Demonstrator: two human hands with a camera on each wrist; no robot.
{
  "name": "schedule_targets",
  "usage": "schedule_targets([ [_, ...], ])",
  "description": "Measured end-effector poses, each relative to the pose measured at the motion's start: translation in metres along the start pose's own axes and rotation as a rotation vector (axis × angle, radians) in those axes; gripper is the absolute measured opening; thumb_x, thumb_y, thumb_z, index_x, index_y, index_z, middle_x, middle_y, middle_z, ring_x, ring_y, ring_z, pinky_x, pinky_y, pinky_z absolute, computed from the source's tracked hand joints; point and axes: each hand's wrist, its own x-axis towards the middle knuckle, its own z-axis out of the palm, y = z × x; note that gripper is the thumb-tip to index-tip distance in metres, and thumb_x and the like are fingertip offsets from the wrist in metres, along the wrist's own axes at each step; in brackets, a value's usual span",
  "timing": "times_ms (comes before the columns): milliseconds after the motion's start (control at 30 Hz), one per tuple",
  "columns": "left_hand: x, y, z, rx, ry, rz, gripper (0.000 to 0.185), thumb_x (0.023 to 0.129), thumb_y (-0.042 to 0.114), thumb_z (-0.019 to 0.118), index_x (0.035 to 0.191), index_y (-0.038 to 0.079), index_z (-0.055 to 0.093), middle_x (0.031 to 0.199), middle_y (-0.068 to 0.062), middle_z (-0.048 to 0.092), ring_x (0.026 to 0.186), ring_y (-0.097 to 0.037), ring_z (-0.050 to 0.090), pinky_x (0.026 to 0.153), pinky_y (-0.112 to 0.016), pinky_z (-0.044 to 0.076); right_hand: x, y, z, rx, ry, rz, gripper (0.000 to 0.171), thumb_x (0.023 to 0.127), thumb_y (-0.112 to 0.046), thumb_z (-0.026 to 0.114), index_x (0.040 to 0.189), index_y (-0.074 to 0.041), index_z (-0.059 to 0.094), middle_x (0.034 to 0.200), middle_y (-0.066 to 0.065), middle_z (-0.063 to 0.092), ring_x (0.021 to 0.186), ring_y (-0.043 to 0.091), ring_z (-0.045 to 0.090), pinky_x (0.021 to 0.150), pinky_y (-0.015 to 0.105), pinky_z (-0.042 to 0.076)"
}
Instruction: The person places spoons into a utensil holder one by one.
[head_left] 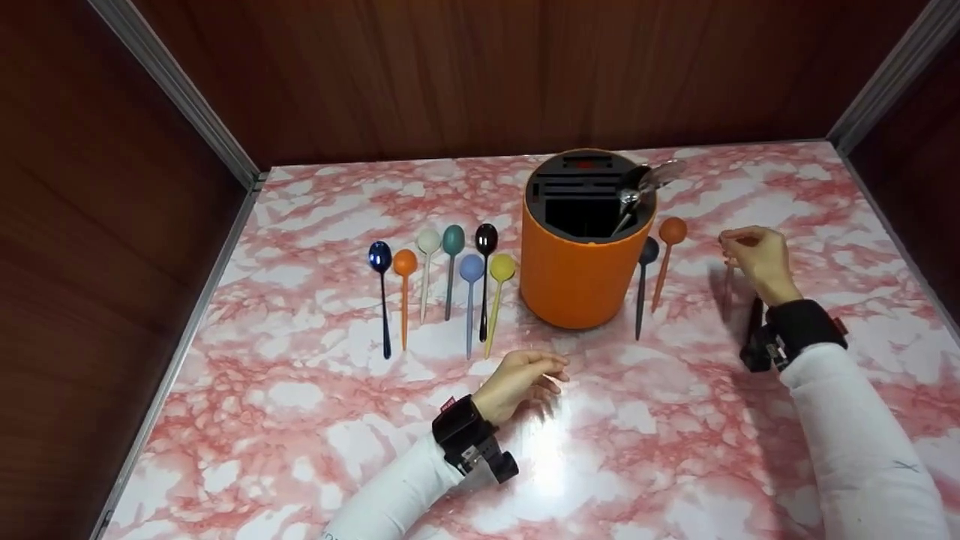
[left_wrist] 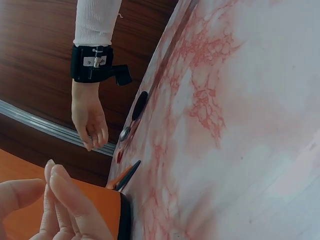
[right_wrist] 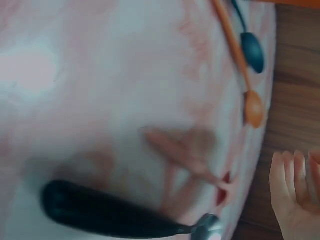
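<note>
My left hand [head_left: 523, 382] hovers over the table in front of the orange utensil holder [head_left: 574, 289], fingers loosely bent with nothing between them. Farther right, my right hand [head_left: 757, 259] hangs above the table with its fingers relaxed, and it holds nothing. Beneath it lie a pink spoon [right_wrist: 182, 161] and a black-handled metal spoon [right_wrist: 112, 210], both partly hidden by the hand and wrist in the head view. Between that hand and the holder are an orange-brown spoon [head_left: 673, 231] and a dark grey-blue spoon [head_left: 642, 292].
Left of the holder lies a row of spoons: blue [head_left: 380, 256], orange [head_left: 405, 262], cream [head_left: 428, 241], teal [head_left: 453, 240], light blue [head_left: 471, 268], black [head_left: 486, 238] and yellow [head_left: 502, 267]. Metal utensils [head_left: 628, 196] lean in the holder's opening. Brown panels [head_left: 450, 75] enclose the table.
</note>
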Motion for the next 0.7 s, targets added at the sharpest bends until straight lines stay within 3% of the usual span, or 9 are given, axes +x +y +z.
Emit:
schedule_targets([
  [67,0.001,-0.001,0.0,-0.001,0.003,-0.003,0.031,0.089,0.006,0.052,0.116,-0.009,0.056,0.075,0.001,0.06,0.058,-0.007,0.053,0.045,-0.015,0.046,0.001,0.007,0.001,-0.138,0.058,0.001,0.013,0.09,-0.01,0.054,0.095,-0.008,0.066,0.073,-0.031,0.051,0.065,-0.012,0.05,0.065,0.004,0.047],
  [133,0.002,-0.002,0.001,-0.004,0.002,-0.007,0.031,0.088,0.005,0.051,0.116,-0.009,0.056,0.073,0.002,0.06,0.056,-0.007,0.053,0.044,-0.015,0.045,0.002,0.013,0.001,-0.258,0.104,0.015,0.023,0.089,-0.012,0.053,0.104,0.003,0.063,0.07,-0.031,0.046,0.063,-0.015,0.044,0.065,0.004,0.041],
  [267,0.004,-0.005,0.001,-0.016,-0.005,-0.003,0.033,0.088,0.004,0.05,0.117,-0.011,0.055,0.072,0.003,0.06,0.055,-0.007,0.052,0.042,-0.016,0.045,0.004,0.019,0.001,-0.418,0.145,0.06,0.033,0.086,-0.013,0.052,0.108,0.01,0.06,0.067,-0.018,0.047,0.058,-0.013,0.038,0.061,0.01,0.036],
  [367,0.004,-0.006,0.001,-0.018,-0.008,0.006,0.033,0.087,0.003,0.05,0.116,-0.012,0.055,0.071,0.004,0.06,0.056,-0.006,0.052,0.045,-0.015,0.045,0.006,0.023,0.004,-0.482,0.146,0.077,0.034,0.086,-0.011,0.052,0.11,0.012,0.059,0.077,0.012,0.061,0.065,0.006,0.053,0.066,0.021,0.043],
  [467,0.005,-0.008,0.002,-0.021,-0.008,0.011,0.032,0.087,0.003,0.051,0.114,-0.013,0.055,0.07,0.004,0.06,0.057,-0.006,0.053,0.047,-0.014,0.045,0.005,0.026,0.008,-0.498,0.136,0.09,0.037,0.087,-0.01,0.052,0.115,0.015,0.054,0.111,0.035,0.053,0.092,0.038,0.056,0.086,0.042,0.047],
  [567,0.005,-0.008,0.003,-0.024,-0.005,-0.003,0.031,0.087,0.004,0.051,0.114,-0.012,0.056,0.07,0.004,0.06,0.056,-0.006,0.053,0.046,-0.015,0.044,0.004,0.028,0.011,-0.499,0.118,0.095,0.04,0.087,-0.006,0.051,0.117,0.019,0.048,0.123,0.039,0.04,0.11,0.051,0.045,0.099,0.055,0.038],
  [700,0.004,-0.007,0.005,-0.018,0.007,-0.028,0.03,0.088,0.005,0.052,0.114,-0.009,0.057,0.071,0.003,0.06,0.055,-0.006,0.052,0.043,-0.016,0.043,0.004,0.029,0.014,-0.549,0.085,0.083,0.043,0.083,-0.004,0.053,0.116,0.022,0.045,0.119,0.042,0.045,0.109,0.052,0.046,0.099,0.057,0.038],
])
